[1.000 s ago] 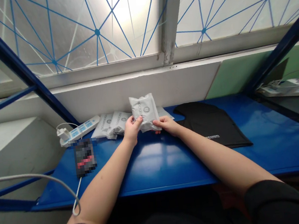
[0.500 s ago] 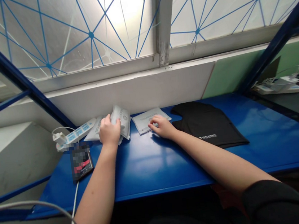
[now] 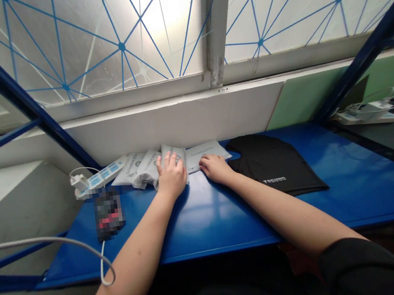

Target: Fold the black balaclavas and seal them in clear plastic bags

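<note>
On the blue table (image 3: 220, 221), several pale plastic packets with grey print lie side by side along the back. My left hand (image 3: 172, 173) rests with spread fingers on an upright-leaning packet (image 3: 174, 153). To its left are two more packets, a crumpled one (image 3: 148, 167) and a flatter one (image 3: 128, 169). My right hand (image 3: 215, 167) has its fingers curled at the lower edge of a flat packet (image 3: 205, 152); whether they grip it is hidden. A black cloth item (image 3: 274, 162) with white lettering lies flat to the right.
At the left are a power strip (image 3: 105, 175) and a blurred-out phone (image 3: 109, 215) with a white cable running towards my left forearm. Blue metal frame bars (image 3: 51, 132) slant at both sides. Another power strip (image 3: 372, 114) stands on a dark surface at the far right.
My left hand has moved right and spread its fingers; the packets under it now lie further apart. The flat packet has shifted slightly right, and my right hand's fingers have closed at its edge.
</note>
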`<state>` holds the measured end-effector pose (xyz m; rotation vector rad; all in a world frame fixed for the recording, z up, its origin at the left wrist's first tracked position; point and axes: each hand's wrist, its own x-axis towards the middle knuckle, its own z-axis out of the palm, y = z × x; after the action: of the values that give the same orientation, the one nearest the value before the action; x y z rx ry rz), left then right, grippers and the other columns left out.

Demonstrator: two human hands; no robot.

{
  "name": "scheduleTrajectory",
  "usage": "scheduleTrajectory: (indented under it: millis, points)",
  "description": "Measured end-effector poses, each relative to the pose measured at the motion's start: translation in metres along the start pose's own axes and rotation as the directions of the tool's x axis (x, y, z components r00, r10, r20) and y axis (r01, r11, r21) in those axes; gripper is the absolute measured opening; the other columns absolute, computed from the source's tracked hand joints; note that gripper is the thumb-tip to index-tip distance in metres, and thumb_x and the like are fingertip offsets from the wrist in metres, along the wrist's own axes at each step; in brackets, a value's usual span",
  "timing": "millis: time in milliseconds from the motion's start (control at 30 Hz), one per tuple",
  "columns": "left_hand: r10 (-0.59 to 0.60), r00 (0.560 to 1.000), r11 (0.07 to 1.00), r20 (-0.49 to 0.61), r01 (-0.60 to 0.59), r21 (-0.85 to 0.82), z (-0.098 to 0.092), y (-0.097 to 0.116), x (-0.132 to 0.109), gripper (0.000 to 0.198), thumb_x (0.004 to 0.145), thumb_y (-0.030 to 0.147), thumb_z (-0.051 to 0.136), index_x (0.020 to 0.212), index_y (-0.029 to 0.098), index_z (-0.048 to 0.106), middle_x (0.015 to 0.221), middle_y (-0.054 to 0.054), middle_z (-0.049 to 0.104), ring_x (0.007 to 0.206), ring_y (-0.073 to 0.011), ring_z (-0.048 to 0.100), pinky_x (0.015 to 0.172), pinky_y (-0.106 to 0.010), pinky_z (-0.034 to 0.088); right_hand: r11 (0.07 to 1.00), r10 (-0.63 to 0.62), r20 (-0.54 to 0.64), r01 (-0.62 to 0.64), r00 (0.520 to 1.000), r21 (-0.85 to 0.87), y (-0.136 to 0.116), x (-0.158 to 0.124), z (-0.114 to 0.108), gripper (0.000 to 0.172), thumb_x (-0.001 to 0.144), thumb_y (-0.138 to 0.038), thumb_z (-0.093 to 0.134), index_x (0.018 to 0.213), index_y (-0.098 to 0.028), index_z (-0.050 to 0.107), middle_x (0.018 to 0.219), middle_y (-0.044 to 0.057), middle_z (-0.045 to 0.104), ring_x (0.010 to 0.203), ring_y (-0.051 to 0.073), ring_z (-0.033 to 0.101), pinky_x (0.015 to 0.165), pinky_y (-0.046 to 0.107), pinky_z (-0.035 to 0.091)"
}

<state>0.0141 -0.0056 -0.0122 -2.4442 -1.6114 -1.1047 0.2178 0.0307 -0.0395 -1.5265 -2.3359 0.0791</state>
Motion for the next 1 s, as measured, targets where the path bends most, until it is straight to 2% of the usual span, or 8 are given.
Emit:
scheduleTrajectory:
  millis: [267, 467, 533, 600, 700, 800, 900, 1000]
  points:
    - [-0.03, 0.997, 0.995, 0.076, 0.037, -0.092, 0.022, 0.003, -0.007, 0.024, 0.08, 0.025, 0.068, 0.103, 0.025, 0.072, 0.149, -0.015, 0.049, 0.149, -0.0405, 0.025, 0.119, -0.061, -0.011, 0.995, 0.088, -0.041, -0.09, 0.995, -0.05, 0.007, 0.004, -0.001, 0.027, 0.098, -0.022, 0.044, 0.103, -0.019, 0.071, 0.113, 0.015, 0.071, 0.107, 0.029, 0.061, 0.094, 0.04, 0.04]
    - [-0.039, 0.997, 0.985, 0.064, 0.049, -0.166, 0.021, 0.002, -0.005, 0.026, 0.08, 0.026, 0.068, 0.106, 0.022, 0.073, 0.148, -0.018, 0.05, 0.15, -0.0435, 0.02, 0.118, -0.065, -0.008, 0.988, 0.05, -0.055, -0.058, 0.997, -0.146, 0.003, 0.0, -0.006, 0.031, 0.095, -0.013, 0.043, 0.107, -0.016, 0.071, 0.131, 0.021, 0.063, 0.133, 0.037, 0.046, 0.112, 0.057, 0.023]
    - [0.002, 0.998, 0.99, 0.067, 0.007, -0.137, 0.019, 0.005, -0.005, 0.025, 0.081, 0.025, 0.067, 0.105, 0.021, 0.073, 0.144, -0.018, 0.054, 0.149, -0.0415, 0.025, 0.12, -0.063, -0.007, 0.976, 0.033, -0.055, -0.044, 0.998, -0.214, -0.003, -0.005, -0.018, 0.032, 0.094, -0.014, 0.045, 0.116, -0.015, 0.068, 0.142, 0.023, 0.054, 0.137, 0.04, 0.041, 0.11, 0.058, 0.026]
    - [0.068, 0.991, 0.997, 0.116, -0.065, -0.031, 0.017, 0.01, -0.007, 0.025, 0.085, 0.026, 0.062, 0.108, 0.021, 0.071, 0.141, -0.017, 0.057, 0.147, -0.0376, 0.031, 0.121, -0.061, -0.004, 0.962, 0.114, 0.003, -0.11, 0.993, -0.251, -0.009, -0.01, -0.035, 0.033, 0.094, -0.02, 0.049, 0.122, -0.014, 0.065, 0.136, 0.025, 0.057, 0.126, 0.039, 0.053, 0.102, 0.053, 0.039]
    - [0.155, 0.952, 0.965, 0.262, -0.203, 0.165, 0.018, 0.017, -0.012, 0.034, 0.093, 0.034, 0.054, 0.121, 0.019, 0.065, 0.131, -0.016, 0.063, 0.141, -0.0339, 0.039, 0.121, -0.062, -0.001, 0.9, 0.366, 0.175, -0.3, 0.914, -0.315, -0.006, -0.015, -0.062, 0.032, 0.093, -0.033, 0.056, 0.116, -0.014, 0.067, 0.113, 0.022, 0.067, 0.101, 0.035, 0.068, 0.085, 0.046, 0.051]
    - [0.159, 0.927, 0.931, 0.339, -0.254, 0.26, 0.022, 0.02, -0.015, 0.054, 0.096, 0.049, 0.047, 0.134, 0.012, 0.057, 0.122, -0.018, 0.066, 0.129, -0.0331, 0.049, 0.121, -0.062, 0.003, 0.83, 0.508, 0.302, -0.365, 0.807, -0.421, 0.016, -0.012, -0.08, 0.035, 0.082, -0.042, 0.073, 0.106, -0.016, 0.072, 0.112, 0.022, 0.068, 0.105, 0.038, 0.067, 0.084, 0.047, 0.052]
    - [0.141, 0.924, 0.926, 0.355, -0.25, 0.282, 0.025, 0.019, -0.016, 0.065, 0.097, 0.057, 0.041, 0.138, 0.009, 0.053, 0.124, -0.019, 0.063, 0.122, -0.0324, 0.052, 0.121, -0.059, 0.008, 0.837, 0.544, 0.468, -0.414, 0.696, -0.358, 0.048, -0.008, -0.084, 0.046, 0.075, -0.054, 0.078, 0.098, -0.014, 0.072, 0.093, 0.019, 0.071, 0.088, 0.036, 0.072, 0.072, 0.044, 0.057]
    - [0.132, 0.922, 0.929, 0.365, -0.244, 0.279, 0.025, 0.017, -0.015, 0.06, 0.097, 0.058, 0.04, 0.132, 0.012, 0.058, 0.122, -0.016, 0.062, 0.123, -0.0322, 0.05, 0.121, -0.058, 0.009, 0.843, 0.517, 0.587, -0.49, 0.623, -0.222, 0.075, -0.009, -0.084, 0.035, 0.077, -0.039, 0.079, 0.097, -0.012, 0.069, 0.078, 0.014, 0.07, 0.064, 0.028, 0.071, 0.06, 0.038, 0.058]
